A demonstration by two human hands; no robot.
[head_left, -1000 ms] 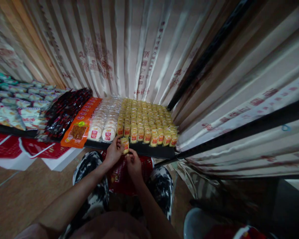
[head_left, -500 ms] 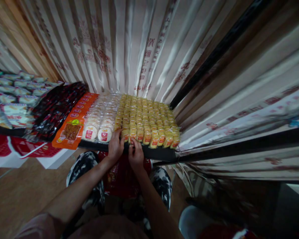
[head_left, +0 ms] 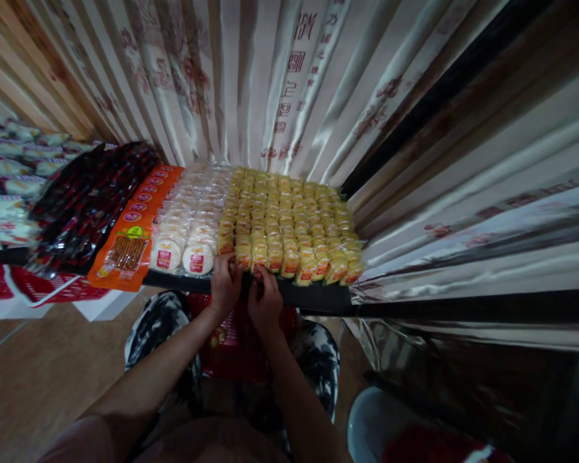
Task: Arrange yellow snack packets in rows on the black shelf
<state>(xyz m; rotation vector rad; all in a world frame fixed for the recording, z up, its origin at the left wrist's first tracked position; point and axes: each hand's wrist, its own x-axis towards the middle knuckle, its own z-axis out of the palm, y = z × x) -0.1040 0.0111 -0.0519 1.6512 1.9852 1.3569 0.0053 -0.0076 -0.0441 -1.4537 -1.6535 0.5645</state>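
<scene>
- Both hands at the front edge of the dark shelf (head_left: 318,297), side by side, nearly touching.
- Left hand (head_left: 226,285): fingers curled in narrow, pinching at a yellow snack packet (head_left: 244,256) in the front row, near the row's left end.
- Right hand (head_left: 264,299): fingers narrow too, tips on the same spot from the right; can't tell which hand bears the packet.
- Yellow packets block (head_left: 284,218): packed rows, front to back, looks close to full; the packet at the fingers sits in line w/ the front row, prob. just being seated.
- Left of it: round white cakes (head_left: 193,225), orange packs (head_left: 128,241), dark red-black packs (head_left: 82,206), all laid in columns.
- Red basket (head_left: 231,350) between the knees, below the shelf; contents dim, can't tell how much stock is left in it.
- Pale pleated curtain (head_left: 270,83) behind.
</scene>
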